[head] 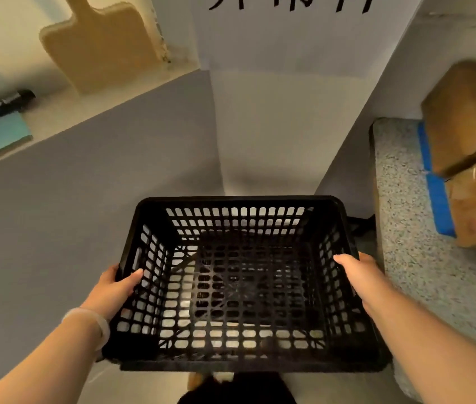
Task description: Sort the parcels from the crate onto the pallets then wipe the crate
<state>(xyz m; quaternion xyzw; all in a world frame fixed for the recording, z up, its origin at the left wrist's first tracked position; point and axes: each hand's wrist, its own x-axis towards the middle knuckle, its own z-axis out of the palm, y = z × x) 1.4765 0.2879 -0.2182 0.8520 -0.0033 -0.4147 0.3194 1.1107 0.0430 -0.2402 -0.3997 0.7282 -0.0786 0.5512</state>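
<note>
Fingers of both hands clasp one black crate (239,201), thumbs hooked inside its mesh walls: the left hand (114,290) on the left rim, the right hand (359,275) on the right rim. The crate fills the lower centre. A grey surface lies open ahead and to the left. At the right edge, two brown parcels (461,121) sit on a blue pallet (438,199).
</note>
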